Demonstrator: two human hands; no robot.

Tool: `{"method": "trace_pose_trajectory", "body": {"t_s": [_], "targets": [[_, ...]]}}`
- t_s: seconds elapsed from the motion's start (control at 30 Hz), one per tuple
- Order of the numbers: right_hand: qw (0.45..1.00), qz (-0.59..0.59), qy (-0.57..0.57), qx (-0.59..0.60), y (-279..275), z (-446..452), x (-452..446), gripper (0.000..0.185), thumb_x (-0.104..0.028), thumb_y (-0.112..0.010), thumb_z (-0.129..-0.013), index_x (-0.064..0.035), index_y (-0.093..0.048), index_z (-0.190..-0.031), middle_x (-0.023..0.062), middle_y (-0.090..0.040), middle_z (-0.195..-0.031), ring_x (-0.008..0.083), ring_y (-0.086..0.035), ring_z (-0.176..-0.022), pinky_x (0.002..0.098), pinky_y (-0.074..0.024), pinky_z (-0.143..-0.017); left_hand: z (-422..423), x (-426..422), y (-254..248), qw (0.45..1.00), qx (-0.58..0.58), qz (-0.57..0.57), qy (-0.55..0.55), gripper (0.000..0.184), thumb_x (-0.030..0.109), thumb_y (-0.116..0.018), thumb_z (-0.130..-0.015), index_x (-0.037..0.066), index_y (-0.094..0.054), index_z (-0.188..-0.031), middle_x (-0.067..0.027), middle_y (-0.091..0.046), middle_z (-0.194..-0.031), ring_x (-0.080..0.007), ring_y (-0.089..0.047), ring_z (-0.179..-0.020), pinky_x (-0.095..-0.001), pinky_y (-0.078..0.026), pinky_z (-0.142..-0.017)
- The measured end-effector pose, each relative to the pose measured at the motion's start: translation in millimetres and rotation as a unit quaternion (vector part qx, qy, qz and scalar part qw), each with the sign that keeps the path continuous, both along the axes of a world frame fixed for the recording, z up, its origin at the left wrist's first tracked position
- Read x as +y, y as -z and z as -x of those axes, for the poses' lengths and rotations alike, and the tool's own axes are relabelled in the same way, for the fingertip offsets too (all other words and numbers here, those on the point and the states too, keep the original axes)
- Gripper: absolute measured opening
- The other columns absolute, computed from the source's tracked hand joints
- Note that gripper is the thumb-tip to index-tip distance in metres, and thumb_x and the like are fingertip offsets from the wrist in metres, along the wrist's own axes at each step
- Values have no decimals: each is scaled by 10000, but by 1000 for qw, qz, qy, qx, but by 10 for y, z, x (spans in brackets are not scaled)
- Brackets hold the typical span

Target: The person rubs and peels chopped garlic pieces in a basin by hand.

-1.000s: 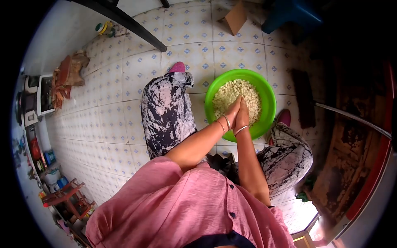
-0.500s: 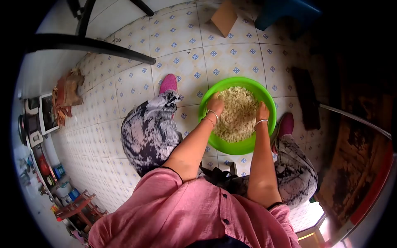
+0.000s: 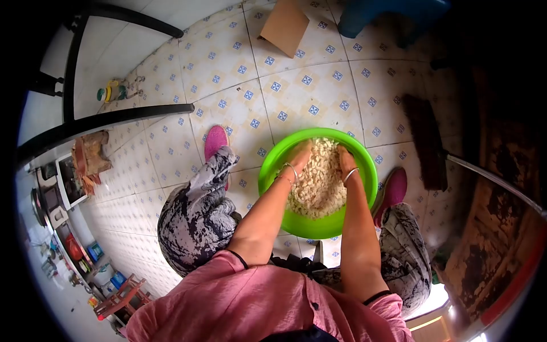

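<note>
A bright green round basin [image 3: 313, 229] stands on the floor between my feet. It holds a heap of small, pale, chopped-looking pieces [image 3: 319, 191]; their exact kind I cannot make out. On the left side of the heap, my left hand [image 3: 300, 154] reaches in, its fingers sunk among the pieces. My right hand [image 3: 345, 160] is at the right side of the heap, close to the basin's inner wall, with its fingertips hidden too. Each wrist wears a bracelet.
Behind the basin lies a piece of brown cardboard [image 3: 285, 28], near a blue stool [image 3: 393, 17]. A black metal frame [image 3: 114, 117] reaches in from the left. On the right are a dark broom [image 3: 426, 142] and its pale handle. Pink shoes [image 3: 217, 141] flank the basin.
Both hands have moved toward the far side of the basin and deeper into the pieces. The whole view has shifted, so the basin appears lower and slightly further left.
</note>
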State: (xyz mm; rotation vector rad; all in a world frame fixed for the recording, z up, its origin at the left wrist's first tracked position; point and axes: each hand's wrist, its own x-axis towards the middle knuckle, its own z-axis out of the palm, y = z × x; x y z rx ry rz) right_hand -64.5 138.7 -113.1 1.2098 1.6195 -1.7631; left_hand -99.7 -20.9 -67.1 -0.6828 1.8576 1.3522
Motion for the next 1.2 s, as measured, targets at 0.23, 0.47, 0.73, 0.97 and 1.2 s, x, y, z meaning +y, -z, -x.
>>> {"method": "trace_pose_trajectory", "body": {"t_s": [0.23, 0.47, 0.73, 0.97, 1.2], "targets": [[988, -125, -84, 25, -204, 124, -131, 529, -370, -524, -784, -10, -496, -1171, 141, -515, -1166, 228, -498, -1010, 327, -407, -827, -51, 124, 111, 998, 5, -13, -57, 430, 361, -378, -856, -21, -539, -967, -133, -552, -901, -242, -494, -818, -369, -385, -756], [993, -47, -46, 97, -329, 33, -180, 388, -255, -543, -765, 6, -573, -1050, 52, -586, -802, 136, -514, -705, 261, -423, -656, -97, 9, 22, 991, -61, -115, -17, 347, 286, -517, -803, 40, -508, -1048, -74, -499, -1036, -175, -446, -955, -360, -385, -801], [986, 7, 59, 154, -652, -129, -245, 266, -132, -502, -813, -42, -612, -1038, -32, -522, -676, 58, -429, -576, 211, -364, -524, -296, 116, -471, 975, 19, -216, -49, 605, 439, -491, -822, 90, -351, -1296, -89, -324, -1348, -181, -267, -1254, -350, -212, -1021], [972, -1, 54, 230, -1005, -357, -459, 281, -92, -466, -831, -68, -594, -1080, -35, -492, -607, 43, -405, -488, 201, -343, -435, -470, 128, -907, 954, -25, -250, -166, 706, 516, -461, -828, 135, -228, -1375, -38, -116, -1453, -172, -79, -1329, -389, -108, -1052], [954, -10, 138, 267, -1556, -614, -814, 300, -58, -445, -835, -44, -560, -1112, 46, -594, -833, 73, -509, -593, 214, -436, -518, -650, 103, -931, 890, -67, -312, -325, 288, 336, -570, -800, 103, -517, -960, -50, -553, -776, -161, -544, -627, -298, -441, -479]]}}
